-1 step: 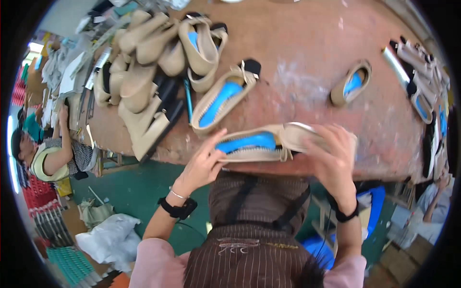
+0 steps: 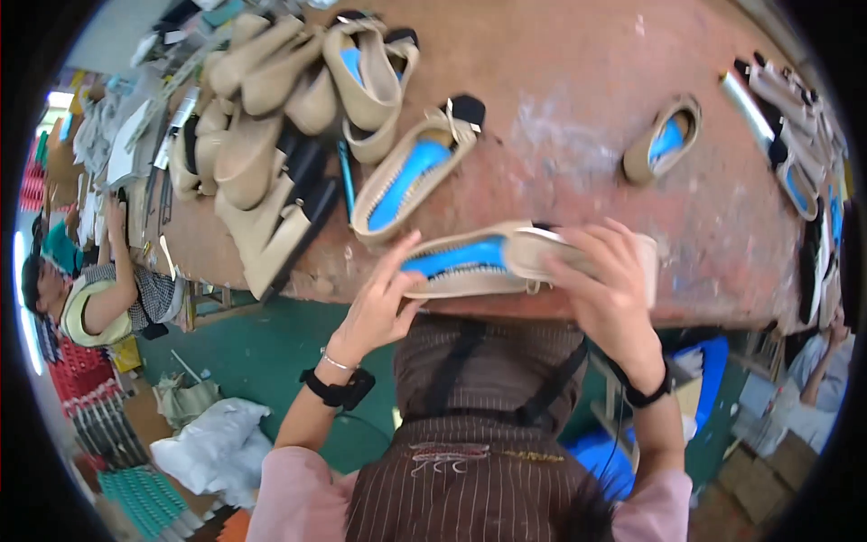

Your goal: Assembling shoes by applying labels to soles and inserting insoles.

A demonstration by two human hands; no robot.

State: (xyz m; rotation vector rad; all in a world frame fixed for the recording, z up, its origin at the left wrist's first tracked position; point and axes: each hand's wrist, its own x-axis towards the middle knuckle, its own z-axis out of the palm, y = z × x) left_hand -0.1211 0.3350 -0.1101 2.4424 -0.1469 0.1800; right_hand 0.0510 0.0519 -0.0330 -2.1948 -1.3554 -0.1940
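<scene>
Over the near table edge, my left hand (image 2: 375, 294) grips the heel end of a beige flat shoe (image 2: 456, 285) with a blue lining piece inside. My right hand (image 2: 614, 285) is closed around a flat beige insole (image 2: 533, 256), its rounded end lying over the shoe's opening near the toe. Fingers and insole hide most of the toe. Just beyond lies a similar beige shoe (image 2: 368, 200) with a black toe and blue inside. A smaller-looking beige shoe (image 2: 639, 164) stands apart at the right.
Beige shoes (image 2: 248, 163) are heaped at the left of the worn reddish table (image 2: 560, 54), a teal pen-like stick (image 2: 348, 181) beside them. More shoes (image 2: 795, 181) line the right edge. A co-worker (image 2: 99, 289) sits at far left. White plastic bags (image 2: 212, 447) lie on the floor.
The insole in my right hand has shifted left, further over the shoe's opening. My left hand keeps its hold on the heel, and the view has shifted slightly.
</scene>
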